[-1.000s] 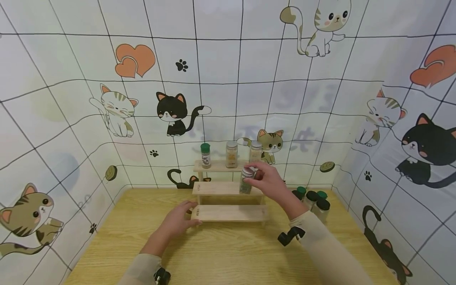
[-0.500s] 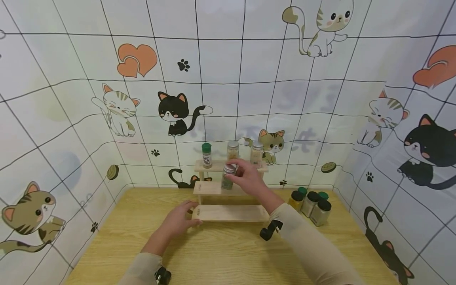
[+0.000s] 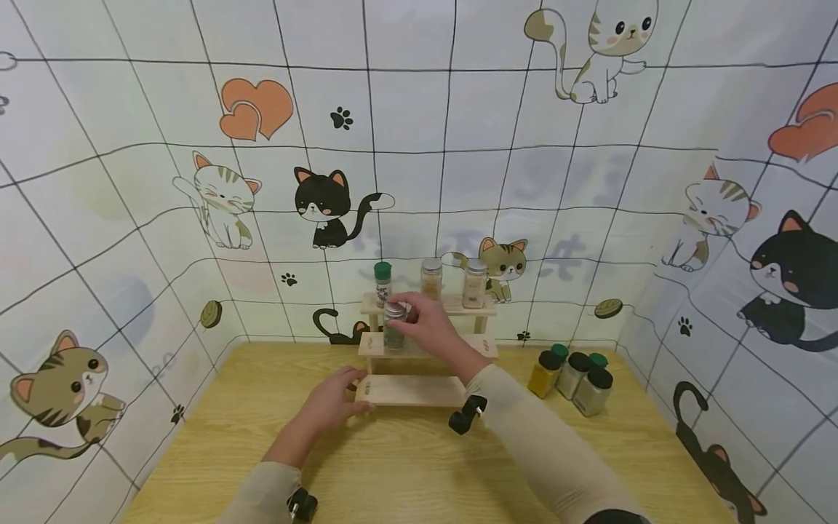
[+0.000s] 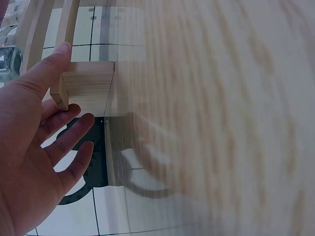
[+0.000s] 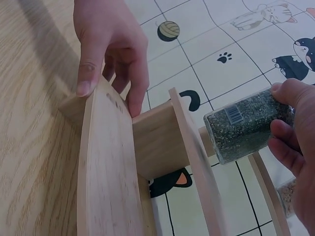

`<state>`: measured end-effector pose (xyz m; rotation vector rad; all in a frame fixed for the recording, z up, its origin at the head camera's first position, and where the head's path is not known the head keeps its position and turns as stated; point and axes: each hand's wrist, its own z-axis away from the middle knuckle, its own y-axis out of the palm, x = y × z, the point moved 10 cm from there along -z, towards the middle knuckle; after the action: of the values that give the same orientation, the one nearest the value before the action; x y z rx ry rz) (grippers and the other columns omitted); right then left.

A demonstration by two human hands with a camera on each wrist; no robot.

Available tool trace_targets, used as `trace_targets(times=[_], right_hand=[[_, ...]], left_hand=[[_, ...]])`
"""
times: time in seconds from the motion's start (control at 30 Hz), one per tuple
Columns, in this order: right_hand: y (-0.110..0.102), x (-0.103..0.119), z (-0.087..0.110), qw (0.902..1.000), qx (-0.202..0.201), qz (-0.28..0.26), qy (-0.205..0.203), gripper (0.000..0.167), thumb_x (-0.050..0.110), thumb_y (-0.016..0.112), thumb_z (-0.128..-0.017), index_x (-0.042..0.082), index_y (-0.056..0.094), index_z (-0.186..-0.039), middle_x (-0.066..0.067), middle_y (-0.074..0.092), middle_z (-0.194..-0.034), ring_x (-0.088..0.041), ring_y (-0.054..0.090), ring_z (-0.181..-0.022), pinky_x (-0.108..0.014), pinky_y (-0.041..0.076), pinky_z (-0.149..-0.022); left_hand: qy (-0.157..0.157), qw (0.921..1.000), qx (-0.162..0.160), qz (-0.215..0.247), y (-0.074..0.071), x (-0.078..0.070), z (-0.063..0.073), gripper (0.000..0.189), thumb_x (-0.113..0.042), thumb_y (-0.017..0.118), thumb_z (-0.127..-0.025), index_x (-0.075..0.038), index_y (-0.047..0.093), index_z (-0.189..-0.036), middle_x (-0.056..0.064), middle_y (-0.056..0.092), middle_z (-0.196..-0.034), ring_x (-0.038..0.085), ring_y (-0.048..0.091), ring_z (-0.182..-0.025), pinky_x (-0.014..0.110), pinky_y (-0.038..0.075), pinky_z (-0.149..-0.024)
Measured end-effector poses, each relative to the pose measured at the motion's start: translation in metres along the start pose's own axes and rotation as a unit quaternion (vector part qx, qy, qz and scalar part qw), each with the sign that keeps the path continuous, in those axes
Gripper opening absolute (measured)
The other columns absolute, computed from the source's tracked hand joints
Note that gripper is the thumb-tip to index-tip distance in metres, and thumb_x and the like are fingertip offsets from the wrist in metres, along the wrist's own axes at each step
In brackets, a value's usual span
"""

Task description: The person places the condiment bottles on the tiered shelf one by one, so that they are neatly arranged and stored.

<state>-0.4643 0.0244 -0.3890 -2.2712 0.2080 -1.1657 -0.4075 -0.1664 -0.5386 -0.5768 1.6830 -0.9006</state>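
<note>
My right hand [image 3: 428,327] grips a clear spice jar [image 5: 241,123] of dried green herbs with a silver lid, thumb on one side and fingers on the other. The jar is upright in the head view, at the left end of the middle tier of a small wooden three-step rack [image 3: 412,391]. In the right wrist view its base is close over that tier's edge. My left hand [image 3: 330,402] holds the left end of the bottom tier between thumb and fingers, its last fingers [image 4: 78,160] spread free. On the top tier stand a green-capped shaker [image 3: 382,276] and two silver-lidded jars [image 3: 474,285].
Several spice jars with black or green caps, one a yellow-filled jar [image 3: 543,375], stand together on the wooden table [image 3: 406,466] right of the rack. A cat-printed cloth [image 3: 419,182] hangs behind and along both sides.
My right hand has carried the herb jar leftward along the middle tier, from its right part to its left end. The left hand stays on the rack.
</note>
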Motion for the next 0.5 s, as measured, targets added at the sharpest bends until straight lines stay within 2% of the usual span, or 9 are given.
trace_targets(times=[0.13, 0.33, 0.5], right_hand=[[0.007, -0.004, -0.005, 0.9999, -0.002, -0.002, 0.015, 0.043, 0.023, 0.085, -0.102, 0.02, 0.073, -0.143, -0.001, 0.069, -0.104, -0.016, 0.058, -0.07, -0.03, 0.047, -0.058], [0.016, -0.01, -0.012, 0.9996, -0.002, -0.01, 0.026, 0.04, 0.025, 0.084, -0.102, 0.023, 0.073, -0.141, 0.0, 0.071, -0.112, -0.017, 0.06, -0.072, -0.031, 0.05, -0.06], [0.022, -0.012, -0.016, 0.9997, -0.004, -0.005, 0.022, 0.041, 0.023, 0.085, -0.102, 0.02, 0.074, -0.14, 0.0, 0.072, -0.117, -0.015, 0.061, -0.073, -0.03, 0.051, -0.06]], left_hand=[[0.004, 1.0, 0.0, -0.004, 0.0, -0.001, 0.0, 0.075, -0.041, 0.092, -0.093, -0.009, 0.064, -0.154, 0.01, 0.062, -0.151, 0.03, 0.071, -0.122, 0.056, 0.058, -0.099], [-0.005, 1.0, -0.002, 0.001, 0.0, -0.001, 0.0, 0.075, -0.041, 0.093, -0.092, -0.01, 0.065, -0.154, 0.008, 0.062, -0.151, 0.029, 0.07, -0.122, 0.056, 0.058, -0.1], [-0.003, 1.0, -0.001, -0.004, -0.001, 0.001, -0.001, 0.074, -0.041, 0.092, -0.092, -0.009, 0.065, -0.154, 0.009, 0.062, -0.15, 0.029, 0.07, -0.122, 0.056, 0.058, -0.1]])
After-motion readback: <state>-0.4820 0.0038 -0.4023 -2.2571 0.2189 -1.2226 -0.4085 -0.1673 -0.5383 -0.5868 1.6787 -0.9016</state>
